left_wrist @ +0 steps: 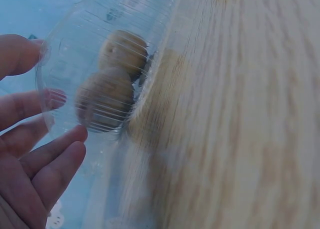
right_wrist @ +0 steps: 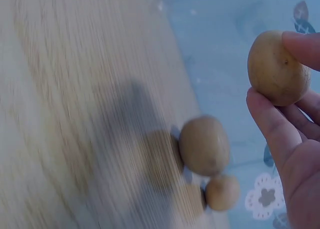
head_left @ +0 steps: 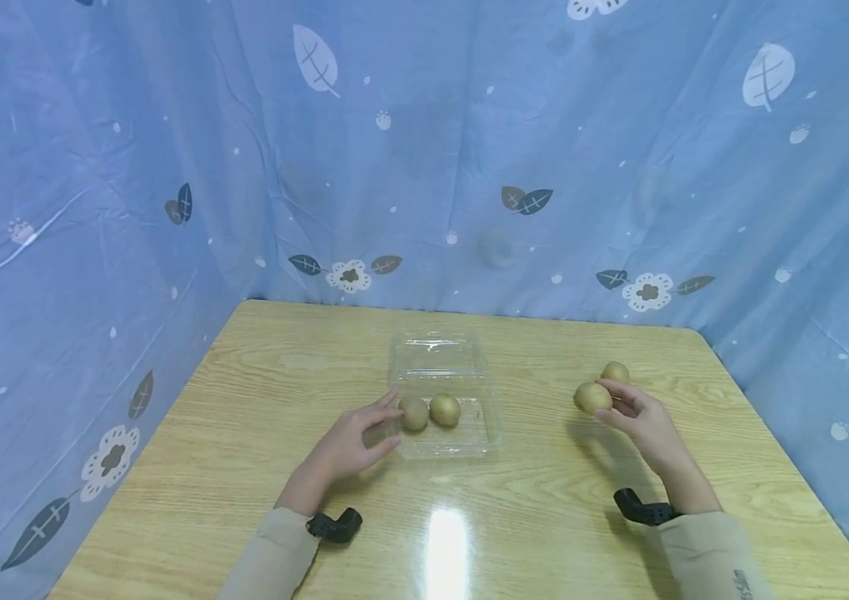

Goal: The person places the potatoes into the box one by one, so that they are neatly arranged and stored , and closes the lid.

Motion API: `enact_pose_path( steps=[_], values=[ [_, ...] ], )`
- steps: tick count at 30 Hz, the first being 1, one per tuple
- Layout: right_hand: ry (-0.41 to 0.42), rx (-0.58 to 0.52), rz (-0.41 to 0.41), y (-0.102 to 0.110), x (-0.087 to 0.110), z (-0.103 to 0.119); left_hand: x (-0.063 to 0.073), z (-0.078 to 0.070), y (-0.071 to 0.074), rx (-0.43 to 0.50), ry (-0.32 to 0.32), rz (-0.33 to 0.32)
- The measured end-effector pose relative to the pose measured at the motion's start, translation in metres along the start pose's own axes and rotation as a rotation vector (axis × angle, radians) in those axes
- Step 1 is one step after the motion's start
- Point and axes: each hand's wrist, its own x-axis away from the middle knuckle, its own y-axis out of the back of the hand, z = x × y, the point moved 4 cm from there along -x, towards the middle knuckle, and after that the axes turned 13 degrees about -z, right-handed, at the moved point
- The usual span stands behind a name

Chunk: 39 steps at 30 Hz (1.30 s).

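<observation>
A clear plastic clamshell box (head_left: 495, 429) lies with its lid (head_left: 435, 354) folded back. Inside its near half sit two potatoes (head_left: 445, 410), side by side; plastic ridges blur them in the left wrist view. My left hand (head_left: 345, 442) is at the box's left side, thumb and fingers spread and touching its rim. Off to the right, my right hand (head_left: 645, 425) holds a potato (right_wrist: 277, 69) between thumb and fingers, raised above the table. Behind it, a larger potato (right_wrist: 205, 145) and a smaller potato (right_wrist: 222, 193) rest on the table; the held one partly hides them in the head view.
The wooden table (head_left: 274, 375) has rounded back corners, and a bright light reflection shows near its front. A blue patterned curtain (head_left: 424, 150) hangs behind and along both sides. Each wrist carries a black camera mount (head_left: 334, 527).
</observation>
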Motion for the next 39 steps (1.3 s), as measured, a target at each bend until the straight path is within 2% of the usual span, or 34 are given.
enact_pose_path(
  steps=[6, 17, 24, 30, 39],
  values=[
    [0.024, -0.067, 0.046, -0.021, -0.006, 0.011, -0.002, -0.001, 0.002, -0.001, 0.017, 0.001],
    [0.057, -0.156, 0.141, -0.057, -0.020, 0.030, -0.003, -0.002, 0.003, 0.015, -0.017, -0.020],
    [0.053, -0.119, 0.192, -0.074, -0.027, 0.042, -0.003, -0.001, 0.002, 0.007, 0.021, 0.004],
    [0.046, -0.120, 0.267, -0.092, -0.034, 0.048, -0.003, -0.001, 0.001, 0.008, 0.011, 0.002],
    [0.051, -0.088, 0.333, -0.107, -0.042, 0.060, -0.002, -0.001, 0.000, 0.014, 0.041, 0.008]
  ],
)
